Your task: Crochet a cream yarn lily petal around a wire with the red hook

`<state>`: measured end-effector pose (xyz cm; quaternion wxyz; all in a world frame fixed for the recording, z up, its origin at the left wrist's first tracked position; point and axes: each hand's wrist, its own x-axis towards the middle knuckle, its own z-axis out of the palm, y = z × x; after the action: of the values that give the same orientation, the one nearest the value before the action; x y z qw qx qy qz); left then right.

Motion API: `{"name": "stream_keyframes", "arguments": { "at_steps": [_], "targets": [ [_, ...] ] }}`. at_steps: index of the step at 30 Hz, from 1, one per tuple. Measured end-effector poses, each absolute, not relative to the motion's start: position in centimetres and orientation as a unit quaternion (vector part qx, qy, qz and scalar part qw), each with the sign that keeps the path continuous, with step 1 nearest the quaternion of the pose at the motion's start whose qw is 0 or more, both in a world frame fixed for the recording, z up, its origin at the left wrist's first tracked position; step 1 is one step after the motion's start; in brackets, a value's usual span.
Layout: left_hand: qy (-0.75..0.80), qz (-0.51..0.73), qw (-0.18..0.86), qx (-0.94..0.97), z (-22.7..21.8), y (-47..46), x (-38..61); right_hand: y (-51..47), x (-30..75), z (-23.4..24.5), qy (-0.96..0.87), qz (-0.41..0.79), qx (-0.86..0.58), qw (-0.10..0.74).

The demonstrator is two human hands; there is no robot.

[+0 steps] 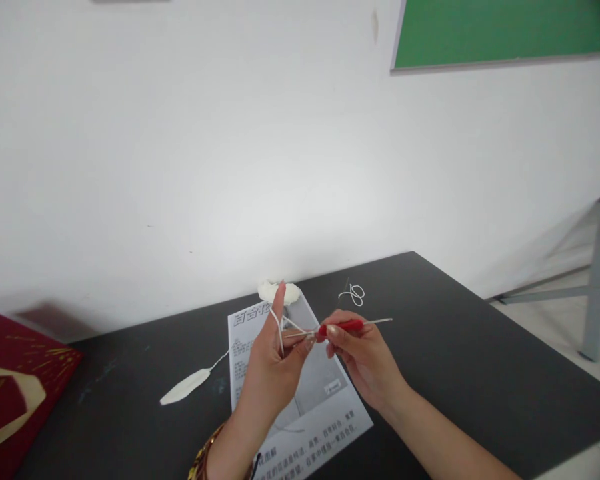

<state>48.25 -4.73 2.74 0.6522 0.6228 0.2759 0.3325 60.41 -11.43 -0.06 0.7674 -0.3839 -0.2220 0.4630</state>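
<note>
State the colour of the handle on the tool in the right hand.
The handle is red, as the head view, the only one, shows.

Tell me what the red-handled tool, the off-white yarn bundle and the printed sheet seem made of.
Tool: red handle, probably plastic or rubber, from its smooth, solid color; slim pale shaft, likely metal.
Yarn bundle: soft, matte fiber, judging by its fluffy outline; cotton or synthetic, unclear.
Sheet: paper, thin and printed, apparently matte.
</note>
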Motion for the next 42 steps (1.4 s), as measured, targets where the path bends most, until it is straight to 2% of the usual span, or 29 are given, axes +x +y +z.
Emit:
{"name": "stream_keyframes", "arguments": {
  "at_steps": [6, 14, 17, 20, 26, 31, 35, 42],
  "targets": [
    [0.298, 0.337, 0.693, 0.563, 2.7, -5.3, 49.0, -11.2, 60.0, -0.4, -0.251, 0.447, -0.444, 0.735],
    [0.224, 0.224, 0.688, 0.653, 1.6, -4.9, 48.5, -10.9, 60.6, -0.9, -0.215, 0.442, -0.431, 0.757],
    [0.201, 0.188, 0.702, 0.657, 2.5, -2.6, 47.3, -11.0, 61.3, -0.3, -0.207, 0.426, -0.437, 0.764],
    [0.252, 0.227, 0.729, 0.594, 2.8, 0.9, 45.5, -11.2, 62.0, 0.3, -0.207, 0.436, -0.441, 0.757],
    [0.27, 0.144, 0.765, 0.567, 0.2, 5.6, 42.7, -11.5, 62.3, 0.1, -0.283, 0.415, -0.458, 0.734],
    [0.305, 0.25, 0.775, 0.493, -0.7, 7.7, 41.0, -11.7, 63.0, 0.1, -0.323, 0.403, -0.496, 0.698],
    [0.339, 0.217, 0.777, 0.484, 0.4, 7.9, 40.1, -12.1, 63.0, 0.5, -0.326, 0.451, -0.47, 0.685],
    [0.261, 0.281, 0.822, 0.42, 2.3, -1.1, 46.7, -12.6, 61.9, 1.1, -0.353, 0.48, -0.458, 0.659]
  ]
}}
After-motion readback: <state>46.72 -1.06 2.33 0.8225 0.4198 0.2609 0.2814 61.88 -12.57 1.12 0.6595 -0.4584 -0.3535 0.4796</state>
